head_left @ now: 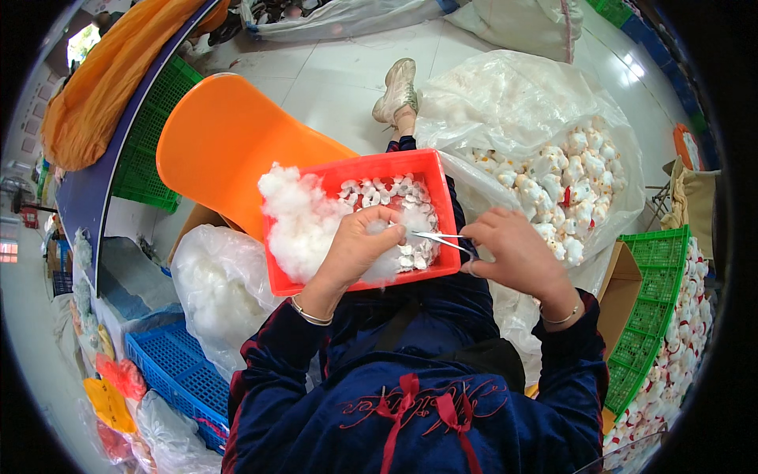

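Observation:
My left hand [359, 245] is over the red plastic tray [436, 178], thumb and forefinger pinched together. Whatever is between those fingertips is too small to make out. A slim silver tool with scissor-like handles [440, 238] is in my right hand [513, 251], its tip pointing left, close to my left fingertips. From the picture I cannot tell scissors from forceps. White fluffy stuffing [304, 217] heaps over the tray's left side, and a tuft lies under my left hand. Several small white pieces [387, 189] lie along the tray's far and right sides.
An orange chair [229, 142] stands beyond the tray's left. At right, a clear plastic bag [505, 87] holds many small white plush-like pieces [568, 178]. A bag of stuffing [217, 292] and blue crate [178, 363] are at left; a green crate [651, 308] at right.

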Action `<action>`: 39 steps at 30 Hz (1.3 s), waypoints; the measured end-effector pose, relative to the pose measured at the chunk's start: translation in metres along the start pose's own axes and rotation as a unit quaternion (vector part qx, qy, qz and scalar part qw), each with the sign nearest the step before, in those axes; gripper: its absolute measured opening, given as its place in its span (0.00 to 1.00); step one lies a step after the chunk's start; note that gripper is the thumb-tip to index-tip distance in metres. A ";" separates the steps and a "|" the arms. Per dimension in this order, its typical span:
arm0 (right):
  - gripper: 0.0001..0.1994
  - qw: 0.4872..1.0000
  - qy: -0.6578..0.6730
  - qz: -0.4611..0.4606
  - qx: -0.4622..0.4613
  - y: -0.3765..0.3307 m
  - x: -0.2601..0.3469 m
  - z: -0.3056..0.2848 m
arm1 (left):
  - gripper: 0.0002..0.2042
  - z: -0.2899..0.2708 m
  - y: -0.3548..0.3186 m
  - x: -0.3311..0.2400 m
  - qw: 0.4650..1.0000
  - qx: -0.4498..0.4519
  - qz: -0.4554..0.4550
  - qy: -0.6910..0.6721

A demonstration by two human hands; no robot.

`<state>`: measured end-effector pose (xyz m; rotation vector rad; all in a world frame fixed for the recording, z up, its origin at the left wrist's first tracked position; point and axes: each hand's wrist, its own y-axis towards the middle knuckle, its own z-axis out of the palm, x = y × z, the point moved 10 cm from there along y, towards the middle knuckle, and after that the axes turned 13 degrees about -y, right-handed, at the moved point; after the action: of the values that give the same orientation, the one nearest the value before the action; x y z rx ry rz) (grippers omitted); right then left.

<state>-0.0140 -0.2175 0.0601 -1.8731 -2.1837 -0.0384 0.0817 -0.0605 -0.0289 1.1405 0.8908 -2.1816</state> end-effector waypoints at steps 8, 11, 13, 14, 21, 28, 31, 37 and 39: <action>0.34 0.994 0.098 -0.033 0.016 -0.002 -0.012 -0.005 | 0.06 0.011 -0.011 -0.027 0.974 0.048 0.094 0.201; 0.27 0.998 0.062 -0.019 0.010 0.002 -0.005 -0.001 | 0.06 0.001 -0.011 -0.024 0.986 0.004 0.061 0.155; 0.23 0.999 0.045 -0.004 0.030 0.002 -0.006 0.000 | 0.07 -0.005 -0.009 -0.022 0.990 -0.006 0.061 0.128; 0.21 0.999 0.036 0.003 0.031 0.002 -0.006 -0.003 | 0.07 -0.008 -0.009 -0.021 0.992 -0.012 0.060 0.114; 0.16 1.000 -0.004 0.004 0.021 0.005 0.001 -0.008 | 0.09 -0.001 -0.002 -0.006 0.998 0.022 0.017 0.057; 0.21 0.999 -0.015 0.016 -0.024 0.005 -0.006 -0.019 | 0.05 -0.013 0.002 0.005 0.999 -0.029 -0.007 -0.038; 0.24 0.993 -0.027 0.015 -0.118 0.002 0.002 -0.048 | 0.05 -0.019 0.002 0.013 0.992 -0.058 -0.030 -0.109; 0.19 0.995 -0.085 0.001 -0.049 0.006 0.005 -0.027 | 0.07 -0.012 -0.003 0.012 0.990 -0.035 -0.061 -0.124; 0.16 0.995 -0.090 0.002 -0.039 0.005 0.004 -0.023 | 0.07 -0.012 -0.003 0.010 0.992 -0.033 -0.058 -0.107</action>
<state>-0.0052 -0.2175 0.0823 -1.9928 -2.3278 0.0492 0.0803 -0.0510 -0.0413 0.8229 0.9458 -2.2980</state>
